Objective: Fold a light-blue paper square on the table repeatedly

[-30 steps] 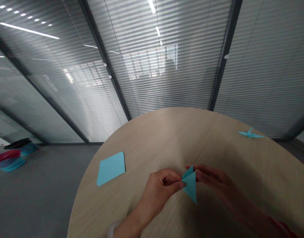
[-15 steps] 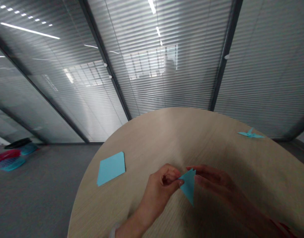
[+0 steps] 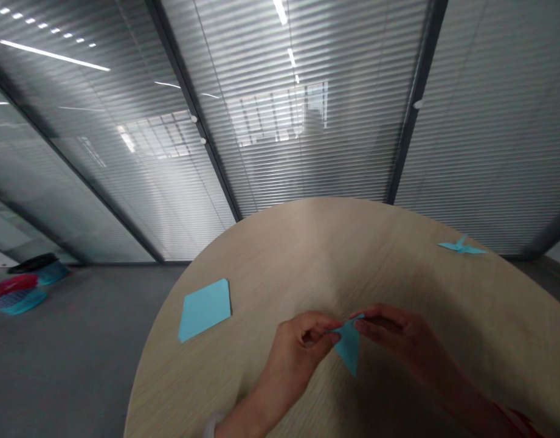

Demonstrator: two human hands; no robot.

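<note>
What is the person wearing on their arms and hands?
Both hands are bare, with no gloves or rings in view. The left hand has a pale cuff or band at the wrist by the picture's bottom edge. The right hand has a red sleeve further up the forearm.

Since a second ago: small folded blue paper triangle [image 3: 348,347] tipped flatter, top flap pressed down, upper edge now nearly edge-on. Left hand [image 3: 298,347] shifted slightly right, right hand [image 3: 393,337] drawn closer, fingertips of both nearly meeting at the top edge.

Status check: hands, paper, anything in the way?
Left hand and right hand both pinch the folded light-blue paper triangle. Flat blue sheet and folded blue paper figure lie apart, not obstructing.
</note>
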